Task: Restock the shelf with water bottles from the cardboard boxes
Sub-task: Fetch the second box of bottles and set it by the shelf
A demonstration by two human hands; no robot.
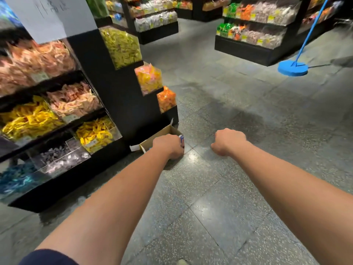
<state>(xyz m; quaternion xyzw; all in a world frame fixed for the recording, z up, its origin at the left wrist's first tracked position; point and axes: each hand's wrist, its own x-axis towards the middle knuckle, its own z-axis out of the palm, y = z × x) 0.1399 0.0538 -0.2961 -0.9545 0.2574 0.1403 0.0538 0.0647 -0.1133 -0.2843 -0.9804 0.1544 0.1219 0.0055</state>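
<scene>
An open cardboard box (152, 139) lies on the floor at the foot of the black snack shelf (118, 96). My left hand (169, 145) reaches over the box with its fingers closed around something white and blue (181, 140), perhaps a bottle label; most of it is hidden by the hand. My right hand (228, 141) hangs to the right of the box above the floor, curled into a loose fist with nothing visible in it. Whatever else is in the box is hidden behind my left hand and forearm.
The black shelf unit on the left holds clear bins of yellow, orange and pink snacks (122, 46). More shelves (256, 29) stand at the back. A blue mop (293, 67) rests on the speckled grey floor (219, 188) at the right.
</scene>
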